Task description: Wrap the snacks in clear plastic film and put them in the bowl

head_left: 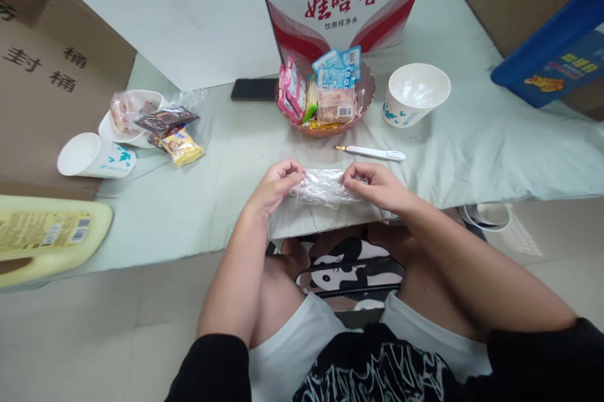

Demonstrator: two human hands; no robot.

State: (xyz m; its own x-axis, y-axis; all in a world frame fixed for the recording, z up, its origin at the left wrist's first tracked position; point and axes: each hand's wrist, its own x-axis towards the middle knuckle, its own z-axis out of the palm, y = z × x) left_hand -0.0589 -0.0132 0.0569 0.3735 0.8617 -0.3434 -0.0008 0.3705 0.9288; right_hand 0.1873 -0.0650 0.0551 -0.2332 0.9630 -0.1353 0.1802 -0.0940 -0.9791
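Observation:
My left hand [278, 185] and my right hand [372, 183] pinch opposite ends of a crumpled clear plastic bag [325, 187], stretched between them at the table's front edge. Just beyond my right hand lies a white craft knife [372, 152] with a brass-coloured tip pointing left. Behind it stands a pinkish glass bowl [325, 128] filled with packaged snacks: pink packs [292, 89], blue sachets [337, 67] and a clear-wrapped pack [336, 105]. Part of the bag's edge is hidden by my fingers.
A paper cup [415, 95] stands right of the bowl; another paper cup [97, 155] lies tipped at left beside wrapped snacks [177, 138]. A dark phone [253, 89] lies behind. Cartons [344, 5], a yellow jug [51, 235] and a blue container [552, 56] border the table.

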